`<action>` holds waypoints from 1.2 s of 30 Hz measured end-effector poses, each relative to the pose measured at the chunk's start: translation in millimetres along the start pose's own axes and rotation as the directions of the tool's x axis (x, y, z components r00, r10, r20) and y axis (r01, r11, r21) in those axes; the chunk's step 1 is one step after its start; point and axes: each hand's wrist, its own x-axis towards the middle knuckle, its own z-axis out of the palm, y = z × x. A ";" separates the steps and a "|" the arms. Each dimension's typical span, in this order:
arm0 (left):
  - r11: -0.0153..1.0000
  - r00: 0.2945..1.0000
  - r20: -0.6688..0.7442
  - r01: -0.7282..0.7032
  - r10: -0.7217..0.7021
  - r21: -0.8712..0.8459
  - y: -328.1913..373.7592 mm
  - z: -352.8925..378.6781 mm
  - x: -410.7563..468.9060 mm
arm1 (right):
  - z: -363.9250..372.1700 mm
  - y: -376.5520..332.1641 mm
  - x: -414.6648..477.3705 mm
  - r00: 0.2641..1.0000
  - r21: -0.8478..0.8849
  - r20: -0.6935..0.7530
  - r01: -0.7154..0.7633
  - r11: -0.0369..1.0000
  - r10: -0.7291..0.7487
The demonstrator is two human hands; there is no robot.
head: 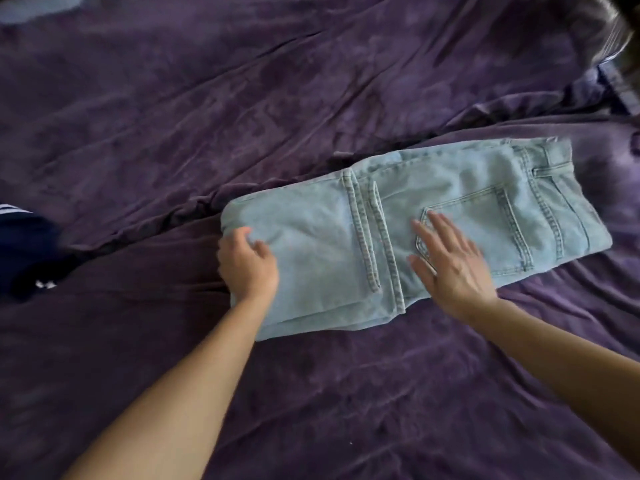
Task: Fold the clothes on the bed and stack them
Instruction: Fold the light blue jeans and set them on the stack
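The folded light-blue denim jeans [318, 251], lying on the wrinkled purple bedspread [242, 109], look thick, heavy and stiff; the left hand [247, 265] curls round their folded end, likely the best hold, while the right hand [450, 261] presses flat, fingers spread.

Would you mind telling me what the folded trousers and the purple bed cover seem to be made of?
The trousers look like pale blue denim, matte and washed: doubled stitched seams, a patch pocket and belt loops show. The bed cover looks like soft, thin cloth, maybe cotton or microfibre, with a faint sheen along its creases; the fibre cannot be told.
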 end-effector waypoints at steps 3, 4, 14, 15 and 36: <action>0.895 0.884 0.138 0.445 -0.446 0.039 -40.4 -8.8 20.2 | 22.7 -44.2 26.8 0.975 -0.016 0.052 0.216 0.976 -0.215; 0.829 0.805 0.261 0.559 -0.532 -0.033 -47.1 -8.8 21.1 | 33.9 -56.4 34.1 0.965 -0.030 0.093 0.248 0.968 -0.244; 0.911 0.896 0.178 0.387 -0.407 0.140 -56.0 9.8 13.2 | 85.1 -43.4 49.9 0.922 -0.200 0.370 0.196 0.960 -0.111; 0.923 0.923 0.136 0.330 -0.359 0.197 -52.5 6.8 9.7 | 75.0 -40.1 48.8 0.926 -0.177 0.357 0.194 0.965 -0.120; 0.406 0.532 0.821 -0.810 0.207 0.423 83.4 136.3 5.8 | -54.8 206.4 36.4 0.647 0.724 0.401 -0.658 0.208 0.648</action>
